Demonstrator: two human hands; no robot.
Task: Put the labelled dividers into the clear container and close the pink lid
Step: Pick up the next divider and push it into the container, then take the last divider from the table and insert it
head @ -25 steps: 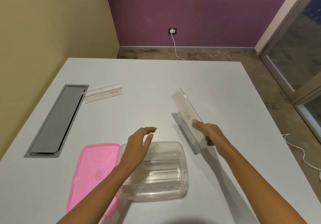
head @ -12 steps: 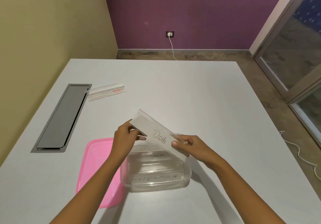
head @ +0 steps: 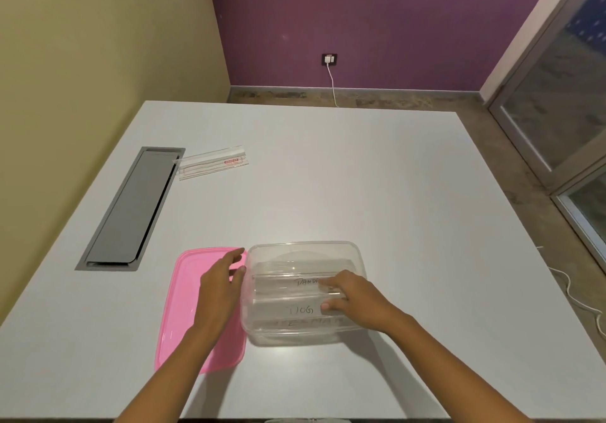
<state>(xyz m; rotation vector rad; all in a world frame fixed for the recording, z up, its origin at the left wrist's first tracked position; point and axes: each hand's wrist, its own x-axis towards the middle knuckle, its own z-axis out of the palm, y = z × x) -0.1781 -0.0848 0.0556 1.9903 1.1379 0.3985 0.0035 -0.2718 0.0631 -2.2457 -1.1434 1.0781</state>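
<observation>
The clear container (head: 305, 248) stands on the white table near me. Inside it lie clear dividers; the one marked DOG (head: 292, 311) rests in the middle, one marked PANDA (head: 295, 282) behind it, and a third sits at the front, its writing blurred. My right hand (head: 352, 299) reaches into the container, fingertips on the DOG divider's right end. My left hand (head: 223, 283) hovers with fingers apart over the pink lid (head: 183, 308), next to the container's left wall. The lid lies flat on the table to the left of the container.
A grey cable hatch (head: 131, 209) is set into the table at the left. A clear packet with red print (head: 213, 163) lies beside its far end. A white cable (head: 577, 294) runs on the floor past the table's right edge.
The DOG divider, held above the container in both hands, now lies inside it. My left hand has let go and moved left over the pink lid. My right hand stays on the divider.
</observation>
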